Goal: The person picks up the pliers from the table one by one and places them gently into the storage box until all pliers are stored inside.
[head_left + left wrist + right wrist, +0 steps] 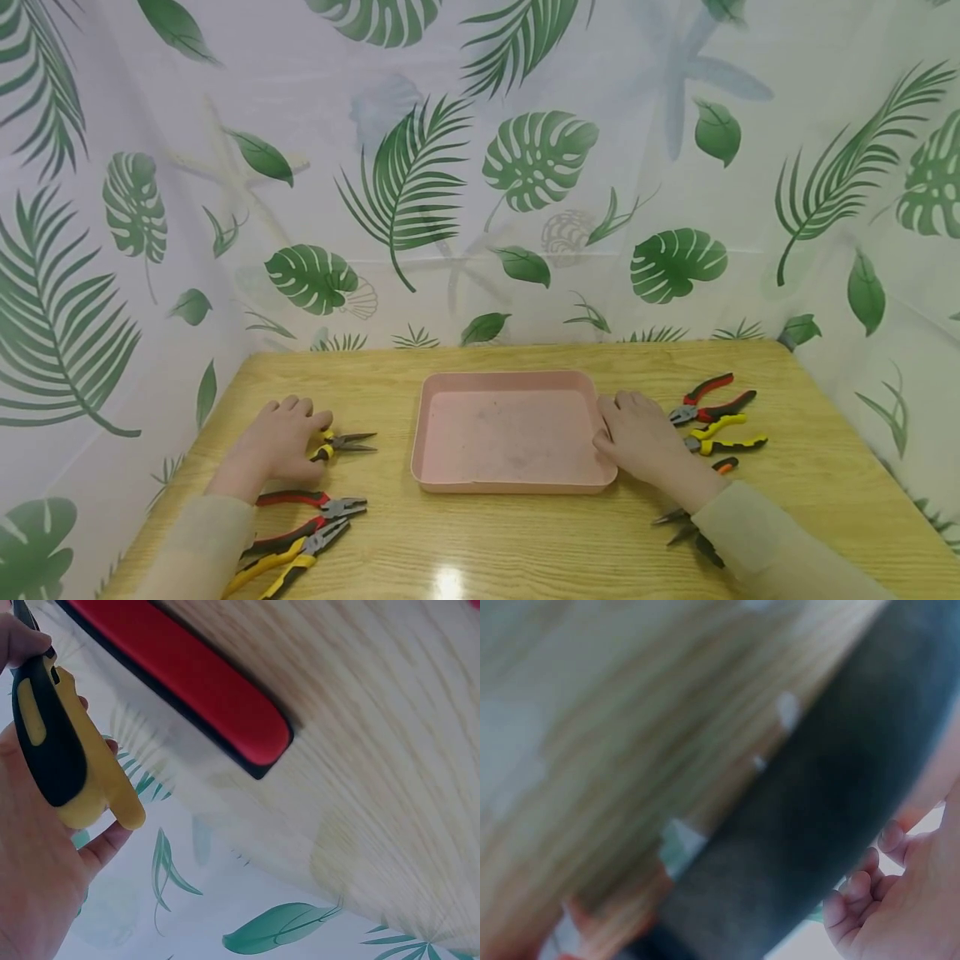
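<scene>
My left hand (277, 442) grips long-nose pliers (345, 442) by their yellow-and-black handles, the slim jaws pointing right. In the left wrist view, the thumb lies on the pliers (52, 742) and fingers reach behind the handles. A shallow pink tray (517, 483) lies mid-table. At its right side, my right hand (641, 433) holds the rim, thumb toward the inside. In the right wrist view, the right hand's fingers (859, 896) are curled, while a dark blurred shape (802, 810) covers much of the picture.
Nearer me on the left lie red-and-black pliers (341, 507) and yellow-and-black pliers (322, 537). Right of the tray are red-handled pliers (727, 408), yellow-handled pliers (705, 445) and an orange-and-black-handled tool (724, 464) partly under my right forearm. A leaf-patterned cloth (465, 308) hangs behind the table (480, 542).
</scene>
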Tool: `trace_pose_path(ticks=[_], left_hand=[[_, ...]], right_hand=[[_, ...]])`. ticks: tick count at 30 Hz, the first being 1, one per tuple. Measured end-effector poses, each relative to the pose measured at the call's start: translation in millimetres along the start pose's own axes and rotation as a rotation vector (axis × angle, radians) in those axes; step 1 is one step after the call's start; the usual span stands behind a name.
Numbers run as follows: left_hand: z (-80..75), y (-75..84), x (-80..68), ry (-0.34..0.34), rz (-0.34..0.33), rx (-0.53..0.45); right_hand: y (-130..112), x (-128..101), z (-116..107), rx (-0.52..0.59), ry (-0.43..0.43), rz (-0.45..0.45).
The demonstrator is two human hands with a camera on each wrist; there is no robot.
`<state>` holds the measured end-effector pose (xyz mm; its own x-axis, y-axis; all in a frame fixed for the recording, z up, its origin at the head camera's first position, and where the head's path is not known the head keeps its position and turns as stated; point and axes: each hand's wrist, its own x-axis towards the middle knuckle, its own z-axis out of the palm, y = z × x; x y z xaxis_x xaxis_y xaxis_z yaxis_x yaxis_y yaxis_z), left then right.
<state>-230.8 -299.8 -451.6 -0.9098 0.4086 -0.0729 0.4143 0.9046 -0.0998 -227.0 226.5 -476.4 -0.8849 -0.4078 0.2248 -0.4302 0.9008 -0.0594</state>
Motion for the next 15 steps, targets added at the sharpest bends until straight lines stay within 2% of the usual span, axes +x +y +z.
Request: trace_pose_path(ticks=[15], left_hand=[[-8.1, 8.2, 5.5, 0.067, 0.042, 0.06]], right_hand=[[0.6, -0.5, 1.8, -0.022, 0.018, 0.0]])
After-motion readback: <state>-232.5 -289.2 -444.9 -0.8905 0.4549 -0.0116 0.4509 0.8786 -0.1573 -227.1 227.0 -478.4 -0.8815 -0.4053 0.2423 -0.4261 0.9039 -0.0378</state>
